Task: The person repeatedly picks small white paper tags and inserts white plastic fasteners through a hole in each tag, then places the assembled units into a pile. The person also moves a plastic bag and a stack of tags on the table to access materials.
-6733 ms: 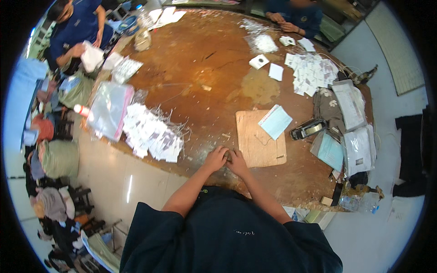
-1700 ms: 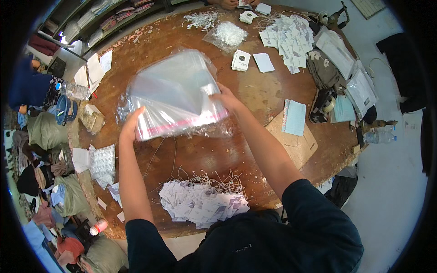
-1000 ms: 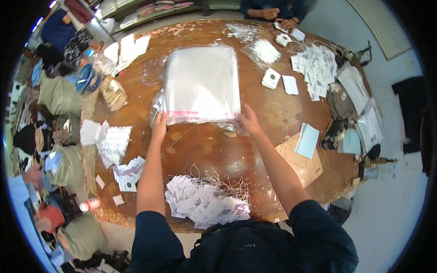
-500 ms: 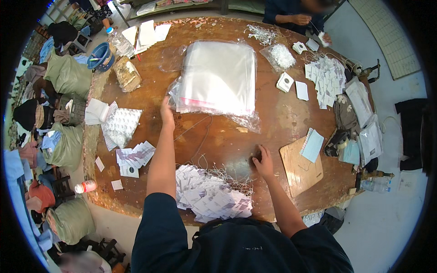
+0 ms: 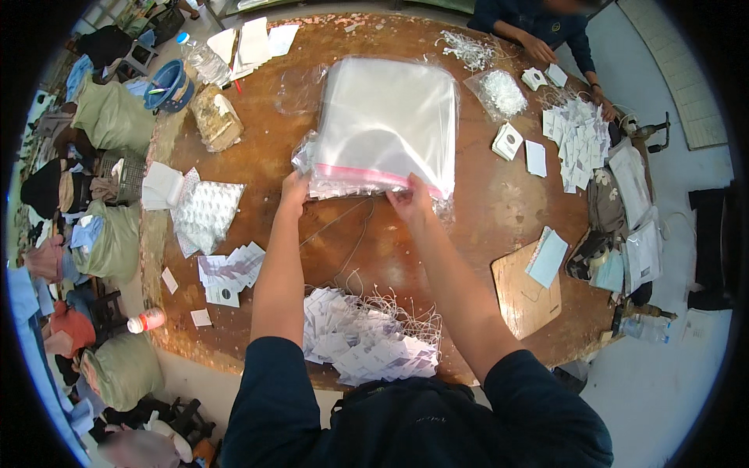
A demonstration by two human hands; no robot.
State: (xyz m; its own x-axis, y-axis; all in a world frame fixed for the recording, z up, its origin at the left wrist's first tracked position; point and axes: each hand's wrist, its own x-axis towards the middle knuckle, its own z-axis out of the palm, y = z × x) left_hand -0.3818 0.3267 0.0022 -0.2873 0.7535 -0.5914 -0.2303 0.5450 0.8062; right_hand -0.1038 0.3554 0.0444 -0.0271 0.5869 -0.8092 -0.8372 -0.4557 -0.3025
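A thick stack of clear plastic bags (image 5: 388, 117) with a pink strip along its near edge lies on the wooden table (image 5: 257, 156). My left hand (image 5: 293, 193) grips the stack's near left corner, where crumpled wrapping bulges out. Along the near edge, right of the middle, my right hand (image 5: 411, 196) pinches the bags, thumb on top and the other fingers partly hidden. Closer to my body lies a heap of printed paper tags (image 5: 367, 331) with white strings, beneath and between my forearms.
On the left are bubble wrap (image 5: 209, 214), fanned cards (image 5: 234, 269), a blue basket (image 5: 169, 86) and a water bottle (image 5: 204, 62). To the right lie a wooden board (image 5: 527, 292), more tags (image 5: 576, 140) and a bag of white strings (image 5: 501, 92). A co-worker (image 5: 538, 35) is at the far right.
My right hand has moved from the bare tabletop up and left onto the stack's near edge. My left hand stays at the corner. The co-worker's hand now reaches toward the far tags.
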